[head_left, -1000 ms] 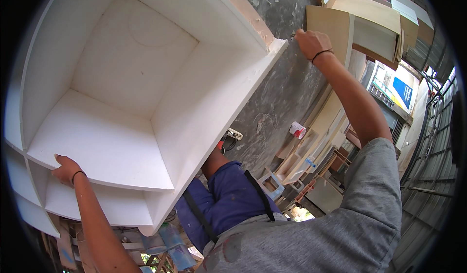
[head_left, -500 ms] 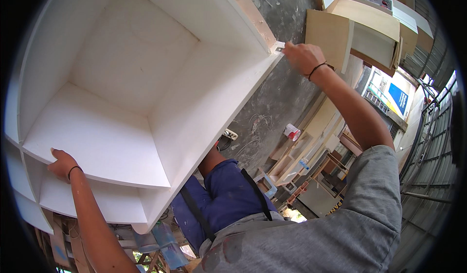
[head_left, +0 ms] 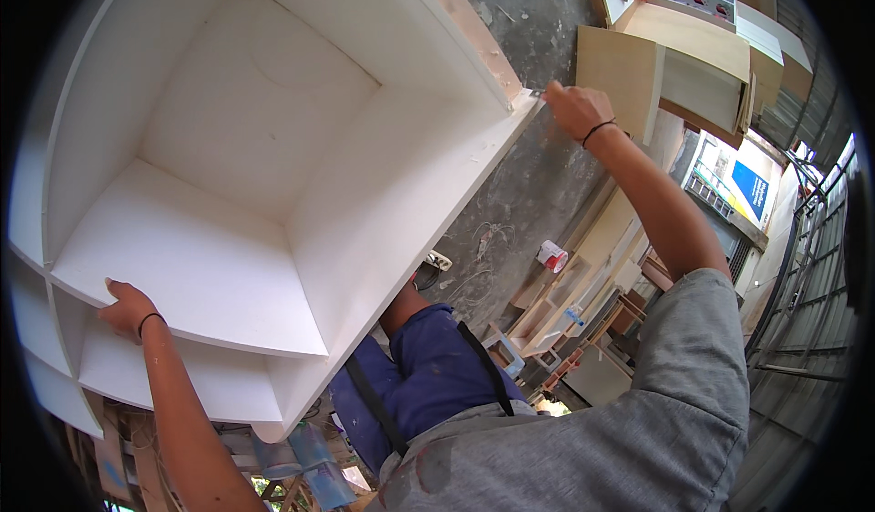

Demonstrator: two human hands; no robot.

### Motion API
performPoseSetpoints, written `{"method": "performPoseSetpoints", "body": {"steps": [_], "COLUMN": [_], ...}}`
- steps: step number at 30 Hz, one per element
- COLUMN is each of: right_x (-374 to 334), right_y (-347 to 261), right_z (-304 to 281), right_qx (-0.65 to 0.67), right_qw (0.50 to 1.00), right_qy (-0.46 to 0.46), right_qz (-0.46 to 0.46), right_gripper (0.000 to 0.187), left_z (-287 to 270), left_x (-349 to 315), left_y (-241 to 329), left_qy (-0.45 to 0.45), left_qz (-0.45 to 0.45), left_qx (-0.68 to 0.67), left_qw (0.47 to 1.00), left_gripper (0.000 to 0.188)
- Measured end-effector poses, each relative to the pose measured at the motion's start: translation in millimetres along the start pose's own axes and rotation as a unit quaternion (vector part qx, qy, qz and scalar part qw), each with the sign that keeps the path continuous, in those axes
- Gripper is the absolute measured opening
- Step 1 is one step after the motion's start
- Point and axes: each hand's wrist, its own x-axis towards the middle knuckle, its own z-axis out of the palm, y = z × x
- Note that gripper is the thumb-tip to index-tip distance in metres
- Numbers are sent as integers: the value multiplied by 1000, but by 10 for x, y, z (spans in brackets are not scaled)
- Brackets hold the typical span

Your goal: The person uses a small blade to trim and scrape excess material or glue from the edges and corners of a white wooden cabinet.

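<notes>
A large white open-fronted cabinet (head_left: 392,193) with shelves fills the left side of the view, tilted. My left hand (head_left: 129,310) is closed around the front edge of a white shelf (head_left: 191,266), thumb on top and fingers underneath. At the cabinet's far right corner, my right hand (head_left: 580,111) is closed on a small flat-bladed scraper (head_left: 538,94). Its blade lies at the corner, by the end of a bare, pinkish-brown edge strip (head_left: 474,29). Most of the scraper is hidden in my fingers. Small white flecks lie on the panel near that corner.
Beyond my right hand stand pale wooden cabinets (head_left: 620,70). A red-and-white tin (head_left: 551,256) and a power strip (head_left: 438,260) with loose cable are on the grey concrete floor (head_left: 510,184). Wooden frames (head_left: 583,284) lie farther right. Planks and clear plastic containers (head_left: 314,462) are under the cabinet.
My right hand has drawn slightly outward, carrying the scraper blade toward the corner's outer side. My left hand keeps its hold on the shelf. The whole view has shifted a little.
</notes>
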Motion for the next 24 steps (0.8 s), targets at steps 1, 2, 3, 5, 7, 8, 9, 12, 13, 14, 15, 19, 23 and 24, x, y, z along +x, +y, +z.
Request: {"method": "performPoseSetpoints", "body": {"steps": [1,2,3,5,7,8,9,12,13,14,15,19,23,24], "right_x": [83,137,144,-27,-232,-197,-119,70,69,87,5,-189,72,171], "right_y": [199,221,223,-48,-351,-287,-159,427,516,582,303,-373,190,269], "right_z": [50,10,-14,72,169,212,285,167,118,101,98,53,130,72], "right_qx": [1,4,11,41,40,37,36,9,20,31,66,60,26,15], "right_qw": [1000,998,998,998,996,998,998,994,994,995,992,997,998,997], "right_qy": [16,37,21,41,23,40,54,76,77,75,108,-9,20,39], "right_qz": [25,45,63,-3,-72,-40,-8,74,73,66,31,-36,44,67], "right_gripper": [28,29,27,26,25,24,24,24,24,24,25,29,26,25], "left_z": [-3,-26,-19,-29,-102,-98,-94,-41,-39,-59,-74,-130,-107,-111], "left_x": [-52,-64,-42,-18,-35,-46,-54,-38,-36,-85,-91,-47,-94,-86], "left_y": [49,64,52,-13,-15,20,31,35,60,64,7,36,102,108], "left_qy": [-6,-6,-7,-5,-1,-1,-5,-16,-14,-12,-5,-8,-44,-34], "left_qz": [-4,-12,-8,-4,-7,-11,-8,1,3,3,3,-7,-18,-13], "left_qx": [1,3,0,-4,3,-2,-3,-10,-15,-15,2,-1,-1,5], "left_qw": [1000,1000,1000,1000,1000,1000,1000,1000,1000,1000,1000,1000,999,999], "left_gripper": [64,64,64,64,64,64,64,64,64,64,64,64,65,65]}}
